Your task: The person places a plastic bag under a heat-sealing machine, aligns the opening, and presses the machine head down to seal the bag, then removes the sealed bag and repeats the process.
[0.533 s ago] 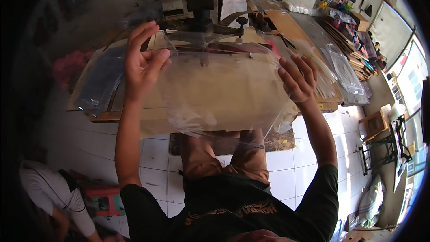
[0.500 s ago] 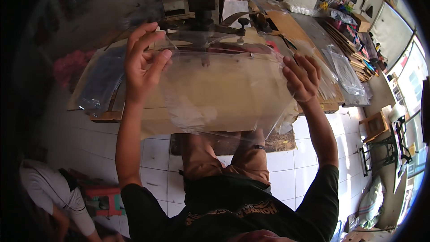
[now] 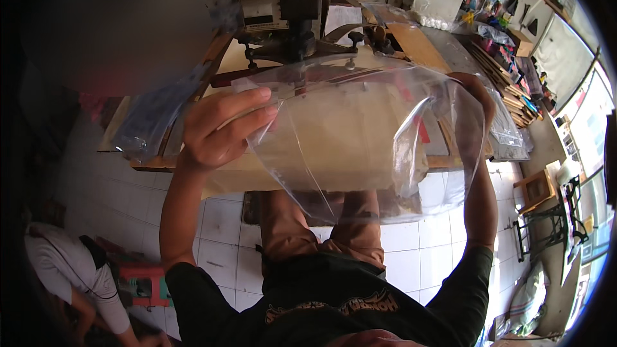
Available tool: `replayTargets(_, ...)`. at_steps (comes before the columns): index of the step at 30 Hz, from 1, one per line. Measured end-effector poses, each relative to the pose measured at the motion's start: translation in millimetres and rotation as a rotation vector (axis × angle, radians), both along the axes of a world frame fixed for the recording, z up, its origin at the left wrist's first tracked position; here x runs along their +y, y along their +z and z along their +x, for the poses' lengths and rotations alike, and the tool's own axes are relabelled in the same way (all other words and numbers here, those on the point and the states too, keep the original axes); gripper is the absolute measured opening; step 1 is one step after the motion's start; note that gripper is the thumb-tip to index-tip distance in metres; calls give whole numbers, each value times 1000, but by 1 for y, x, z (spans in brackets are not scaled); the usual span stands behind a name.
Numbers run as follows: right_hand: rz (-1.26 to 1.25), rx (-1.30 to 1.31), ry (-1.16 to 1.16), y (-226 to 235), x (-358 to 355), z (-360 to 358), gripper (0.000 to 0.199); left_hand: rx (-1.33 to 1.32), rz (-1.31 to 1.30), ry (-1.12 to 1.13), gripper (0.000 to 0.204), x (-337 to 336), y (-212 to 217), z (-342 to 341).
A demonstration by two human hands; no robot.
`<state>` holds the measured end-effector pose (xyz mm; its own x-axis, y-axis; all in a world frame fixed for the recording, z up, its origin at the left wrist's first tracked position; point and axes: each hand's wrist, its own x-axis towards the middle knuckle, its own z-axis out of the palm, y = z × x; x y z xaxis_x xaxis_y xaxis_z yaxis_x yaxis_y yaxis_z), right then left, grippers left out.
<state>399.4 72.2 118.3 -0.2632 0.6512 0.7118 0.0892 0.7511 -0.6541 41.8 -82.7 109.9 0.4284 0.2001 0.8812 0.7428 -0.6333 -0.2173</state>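
A large clear plastic sheet (image 3: 411, 144) hangs curved above the front of the work table, with bright glare on its right half. My left hand (image 3: 222, 125) is closed on its upper left corner, fingers pointing right. At the upper right edge is my right hand (image 3: 477, 97), bent over the sheet and partly seen through it; its fingertips are hidden. Beneath the sheet, tan paper (image 3: 257, 177) covers the table front. Just beyond stands a dark press machine (image 3: 301, 42) with black knobs.
Folded bluish plastic (image 3: 146, 119) lies at the table's left. On the right are stacked wooden strips (image 3: 504, 74) and flat clear packs (image 3: 511, 128). Another person (image 3: 74, 270) bends at the lower left beside a red stool (image 3: 143, 283). A wooden stool (image 3: 538, 187) stands far right.
My left hand has come lower and turned inward with its corner of the sheet. My right hand has moved outward to the right, and the sheet now bulges and folds on that side.
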Motion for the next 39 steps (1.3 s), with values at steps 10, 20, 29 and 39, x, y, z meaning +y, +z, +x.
replayTargets(10, -1461, -667, 482, -139, -14, 46, 34, -873, -1640, -59, 22, -46, -146, 21)
replayTargets(20, -1456, -196, 156, -122, -90, 42, 34, -1210, -1622, -76, 32, -91, -138, 29)
replayTargets(29, -1248, -131, 175, -104, -92, 33, 28, -1170, -1513, -104, 32, -87, -104, 22)
replayTargets(39, -1243, -66, 222, -117, -52, 8, 27, -1146, -1393, -84, 30, -48, -103, 0)
